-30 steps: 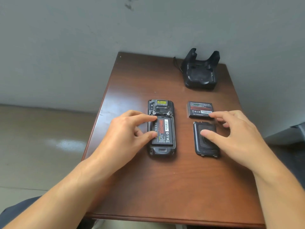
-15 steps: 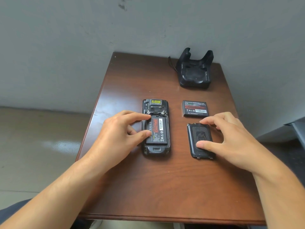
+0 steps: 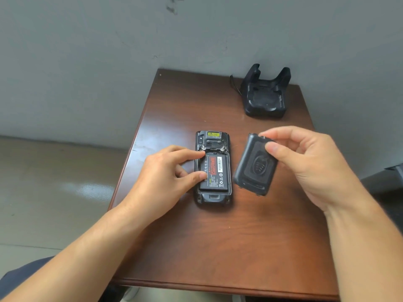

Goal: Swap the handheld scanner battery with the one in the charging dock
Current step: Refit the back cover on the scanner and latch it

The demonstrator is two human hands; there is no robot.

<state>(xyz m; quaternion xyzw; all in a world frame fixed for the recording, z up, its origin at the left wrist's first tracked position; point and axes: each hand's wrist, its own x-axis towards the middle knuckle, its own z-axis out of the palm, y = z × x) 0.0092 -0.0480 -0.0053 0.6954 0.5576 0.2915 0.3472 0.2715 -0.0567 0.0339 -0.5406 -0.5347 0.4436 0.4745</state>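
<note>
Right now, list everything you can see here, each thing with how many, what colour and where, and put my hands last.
Table: one, dark brown wood, set against the wall.
Handheld scanner: one, black, face down at the table's middle, back open.
Battery: one, black with a red label, seated in the scanner's open bay.
Back cover: one, black, lifted and tilted to the right of the scanner.
Charging dock: one, black, far right corner of the table, nothing visible in it.
Wall: grey, behind the table.
Floor: beige, to the left.
Left hand: fingers on the scanner's left edge and the battery.
Right hand: pinching the back cover near its top.
</note>
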